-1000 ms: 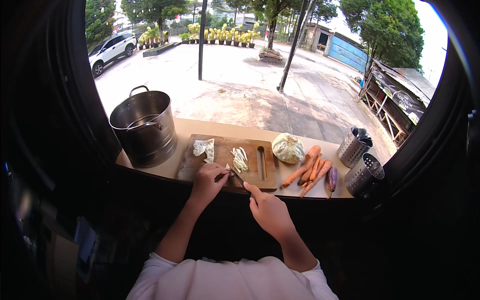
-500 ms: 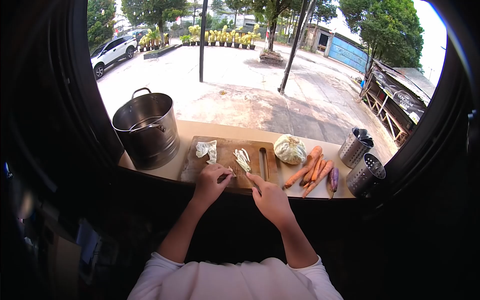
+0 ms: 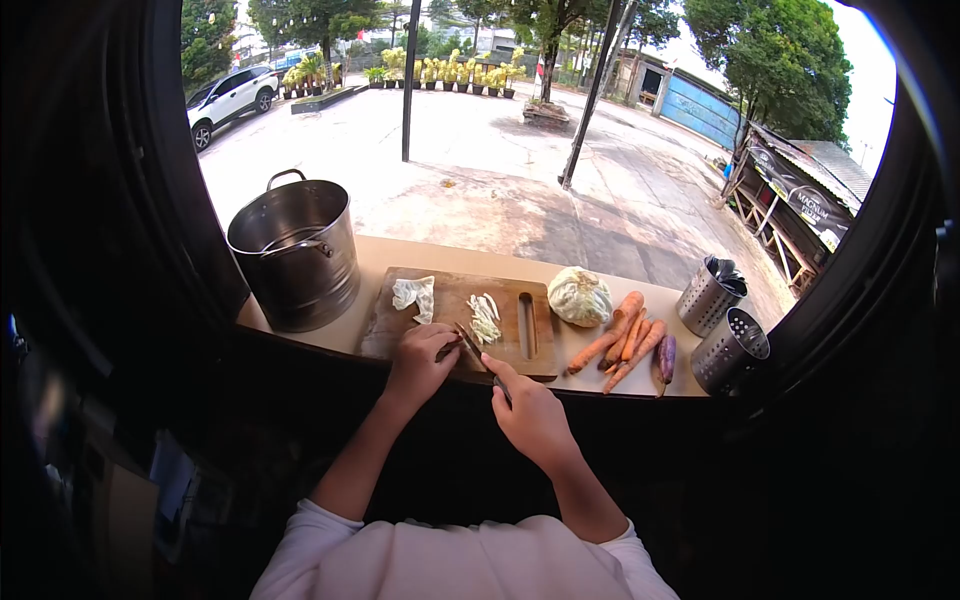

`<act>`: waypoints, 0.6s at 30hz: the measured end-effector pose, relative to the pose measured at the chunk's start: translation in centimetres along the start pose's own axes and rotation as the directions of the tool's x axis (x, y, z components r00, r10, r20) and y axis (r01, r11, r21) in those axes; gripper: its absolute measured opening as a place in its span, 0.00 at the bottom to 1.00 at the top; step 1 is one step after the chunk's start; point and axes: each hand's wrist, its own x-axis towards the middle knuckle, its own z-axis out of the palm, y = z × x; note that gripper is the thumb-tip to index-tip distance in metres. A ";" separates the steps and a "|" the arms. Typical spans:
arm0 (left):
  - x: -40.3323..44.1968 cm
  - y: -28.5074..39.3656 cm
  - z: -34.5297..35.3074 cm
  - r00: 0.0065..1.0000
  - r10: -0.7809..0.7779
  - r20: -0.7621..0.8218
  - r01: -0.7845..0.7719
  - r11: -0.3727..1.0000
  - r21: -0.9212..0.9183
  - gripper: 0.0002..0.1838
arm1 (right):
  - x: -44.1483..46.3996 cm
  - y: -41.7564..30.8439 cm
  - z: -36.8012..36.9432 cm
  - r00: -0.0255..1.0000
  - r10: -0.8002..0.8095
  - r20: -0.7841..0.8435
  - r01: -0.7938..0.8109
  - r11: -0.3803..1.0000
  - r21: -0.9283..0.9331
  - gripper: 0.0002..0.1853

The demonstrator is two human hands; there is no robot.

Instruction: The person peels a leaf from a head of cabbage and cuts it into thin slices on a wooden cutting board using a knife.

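1. Pale green-white vegetable strips [image 3: 485,318] lie in a small heap on the brown rectangular wooden cutting board [image 3: 455,288].
2. The right hand [image 3: 530,410] is closed around the handle of a slim dark knife [image 3: 470,343], its blade slanting over the board's near part.
3. The left hand [image 3: 418,357] bends its fingers down over the board's near part, beside the blade; whether they pinch a piece, one cannot tell.
4. A crumpled white leaf piece [image 3: 415,294] lies on the board's left part.
5. Left of the board stands a tall round steel pot [image 3: 312,288].
6. Right of the board sit a round pale cabbage [image 3: 580,298], orange tapering carrots [image 3: 608,345] and two perforated steel cylinders [image 3: 703,304].
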 end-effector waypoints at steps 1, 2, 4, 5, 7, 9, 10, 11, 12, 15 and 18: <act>0.0 0.0 0.0 1.000 0.021 0.002 -0.021 1.000 0.018 0.08 | 0.0 -0.1 -0.1 1.000 0.004 0.007 -0.004 1.000 -0.002 0.26; 0.0 0.1 0.0 1.000 0.031 -0.001 -0.031 0.999 0.032 0.08 | 0.0 -0.2 -0.2 1.000 0.008 0.014 -0.008 1.000 -0.005 0.26; 0.0 0.3 -0.2 0.999 0.050 -0.007 -0.050 0.997 0.061 0.07 | -0.1 -0.3 -0.3 1.000 0.010 0.021 -0.009 1.000 -0.011 0.26; 0.0 0.2 -0.2 0.998 0.065 -0.015 -0.064 0.996 0.067 0.07 | -0.1 -0.3 -0.3 1.000 0.007 0.021 -0.007 1.000 -0.015 0.26; 0.0 0.2 -0.1 0.995 0.093 -0.030 -0.090 0.993 0.078 0.07 | -0.1 -0.2 -0.2 1.000 0.004 0.024 -0.003 1.000 -0.018 0.26; -0.1 0.2 -0.1 0.997 0.076 -0.031 -0.073 0.995 0.073 0.06 | -0.1 -0.3 -0.2 1.000 0.001 0.023 -0.001 1.000 -0.017 0.26; -0.1 0.1 0.0 0.997 0.067 -0.032 -0.065 0.995 0.070 0.06 | -0.1 -0.4 -0.3 0.999 0.012 0.033 -0.011 1.000 -0.024 0.26; 0.0 0.1 -0.1 0.999 0.050 -0.020 -0.049 0.997 0.064 0.06 | -0.1 -0.5 -0.3 0.999 0.022 0.044 -0.020 0.999 -0.031 0.26; 0.0 0.2 -0.2 0.999 0.033 -0.008 -0.033 0.998 0.057 0.06 | -0.1 -0.6 -0.3 0.998 0.032 0.055 -0.030 0.999 -0.037 0.26; 0.0 0.2 -0.4 1.000 -0.004 0.013 0.004 0.999 0.033 0.06 | 0.1 -0.7 -0.2 0.997 0.035 0.072 -0.033 0.999 -0.035 0.26; 0.0 0.1 -0.3 1.000 0.000 -0.004 0.000 1.000 0.014 0.06 | 0.4 -0.8 -0.2 0.997 0.021 0.074 -0.016 0.998 -0.065 0.27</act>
